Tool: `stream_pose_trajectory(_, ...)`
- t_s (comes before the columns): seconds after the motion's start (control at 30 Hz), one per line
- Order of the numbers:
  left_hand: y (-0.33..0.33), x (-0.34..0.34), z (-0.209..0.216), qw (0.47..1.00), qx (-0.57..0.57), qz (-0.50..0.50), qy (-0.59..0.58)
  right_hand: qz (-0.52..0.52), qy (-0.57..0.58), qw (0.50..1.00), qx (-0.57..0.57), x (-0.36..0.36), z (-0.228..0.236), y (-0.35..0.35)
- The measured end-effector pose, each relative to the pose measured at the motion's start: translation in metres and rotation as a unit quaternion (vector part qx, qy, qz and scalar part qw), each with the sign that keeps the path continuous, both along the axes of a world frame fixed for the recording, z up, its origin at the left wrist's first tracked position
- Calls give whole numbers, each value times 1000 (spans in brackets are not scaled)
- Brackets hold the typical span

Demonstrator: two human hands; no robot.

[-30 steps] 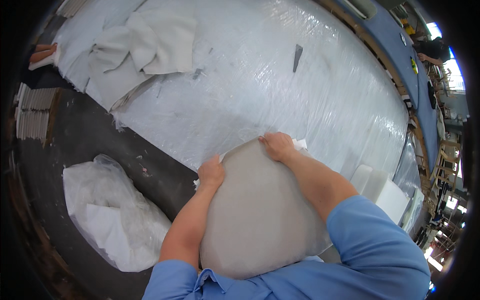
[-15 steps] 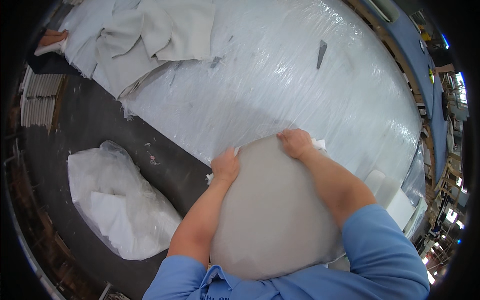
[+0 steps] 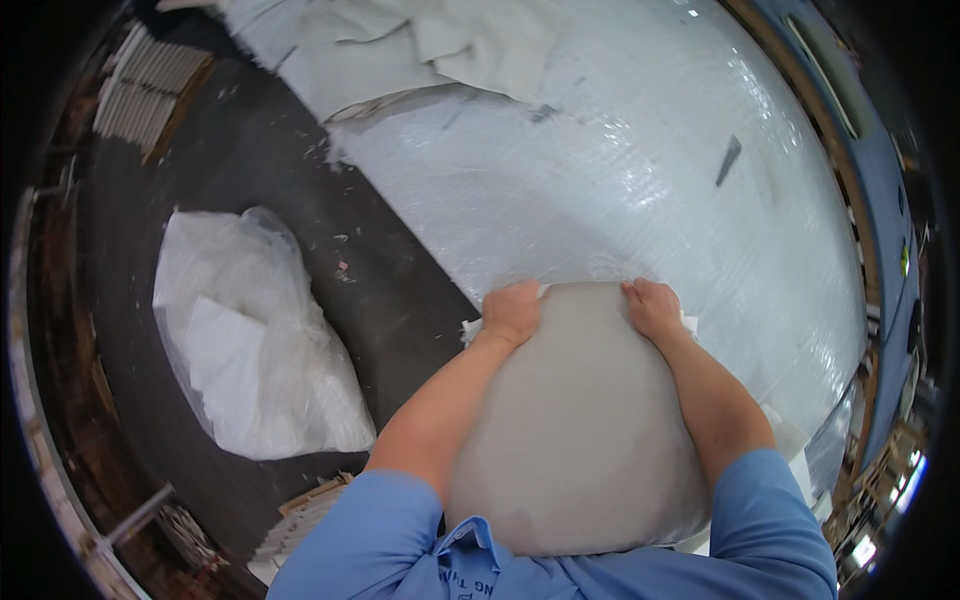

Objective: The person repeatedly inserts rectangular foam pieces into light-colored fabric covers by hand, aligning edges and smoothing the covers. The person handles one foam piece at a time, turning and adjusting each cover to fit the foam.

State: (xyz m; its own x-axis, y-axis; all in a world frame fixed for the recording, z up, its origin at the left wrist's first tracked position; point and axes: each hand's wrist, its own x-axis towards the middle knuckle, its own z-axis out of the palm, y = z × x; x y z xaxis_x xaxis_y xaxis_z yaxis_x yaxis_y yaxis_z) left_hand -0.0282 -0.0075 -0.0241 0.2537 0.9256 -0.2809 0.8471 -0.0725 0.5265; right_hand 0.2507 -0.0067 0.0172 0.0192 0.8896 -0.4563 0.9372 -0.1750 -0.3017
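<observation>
A large padded cushion [image 3: 580,430] with a smooth grey-beige cover leans against my body. My left hand [image 3: 513,312] grips its far left corner, fingers curled round the edge and partly hidden. At the far right corner my right hand [image 3: 655,308] is closed on the same edge, thumb along the top. Bits of white material show beside both hands at the cushion's rim. Beyond it spreads a table [image 3: 600,190] wrapped in clear plastic film.
Grey-beige fabric pieces [image 3: 430,50] lie on the table's far left part. On the dark floor [image 3: 250,150] sits a clear plastic bag [image 3: 270,370] with white material. Stacked slats [image 3: 150,90] stand at the far left. A dark scrap [image 3: 729,160] lies on the film.
The view has turned, shifting the table and fabric rightward and up. My hands have drawn closer to level along the cushion's far edge, still gripping it. The other person's hand is out of view.
</observation>
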Motion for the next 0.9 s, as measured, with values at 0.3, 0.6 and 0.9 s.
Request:
stream_pose_trajectory(0.3, -42, -95, 83, 960, -91, 151, -219, 23, -29, 999, -10, -5, 3, 3)
stream_pose_trajectory(0.6, -154, -103, 125, 837, -206, 226, -453, 83, -31, 996, 15, -5, -11, -3)
stream_pose_trajectory(0.9, -91, -101, 35, 802, -212, 301, -471, 156, -51, 986, -39, -11, 27, 15)
